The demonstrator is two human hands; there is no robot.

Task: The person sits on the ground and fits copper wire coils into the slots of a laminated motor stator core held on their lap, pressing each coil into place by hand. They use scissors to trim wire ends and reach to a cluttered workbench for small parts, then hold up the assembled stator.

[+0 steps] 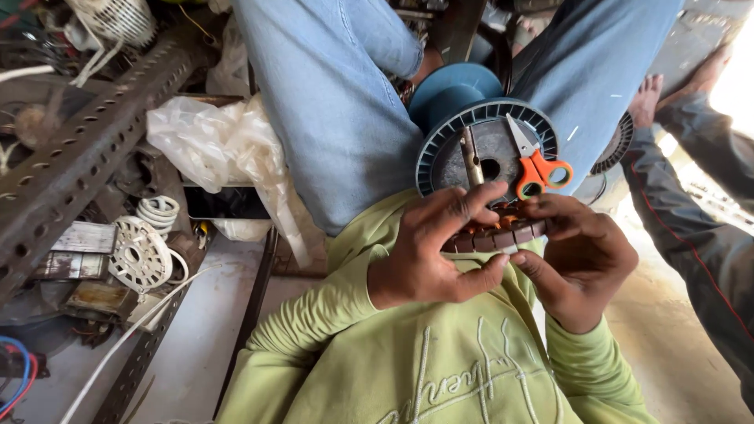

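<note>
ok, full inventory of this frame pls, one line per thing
stator core: 1, brown slotted ring, held between both hands
spool: 1, blue, on the lap just above the hands
scissors: 1, orange handles, lying on the spool's flange
metal tool: 1, grey, on the flange left of the scissors
plastic bag: 1, clear, crumpled, left of the knee
slotted angle bar: 1, rusty, running diagonally at far left
white fan parts: several, left by the bar
cables: blue and red, bottom left corner
other person's foot: 1, upper right
left hand: gripping the core from the left
right hand: gripping the core from the right
</note>
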